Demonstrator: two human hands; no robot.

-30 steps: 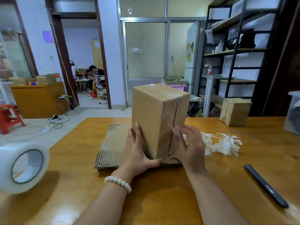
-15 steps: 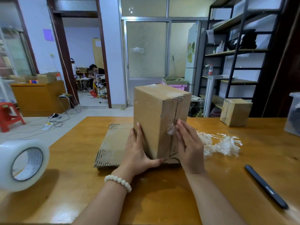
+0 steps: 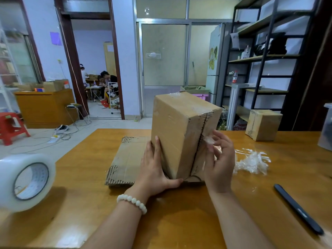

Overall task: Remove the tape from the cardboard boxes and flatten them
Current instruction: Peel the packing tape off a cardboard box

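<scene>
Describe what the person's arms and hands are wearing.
Both forearms are bare, with no sleeves in view. The left hand has a white round-bead bracelet at its wrist. The right hand and its wrist wear nothing: no glove, ring or watch shows.

One view only. The wide-angle head camera sits above the near edge of the bench (image 3: 179,221), facing forward and down. The left hand (image 3: 154,169) and right hand (image 3: 219,162) lie close, at frame centre. The far field reaches a doorway (image 3: 95,69) at left and shelving (image 3: 265,58) at right.
</scene>
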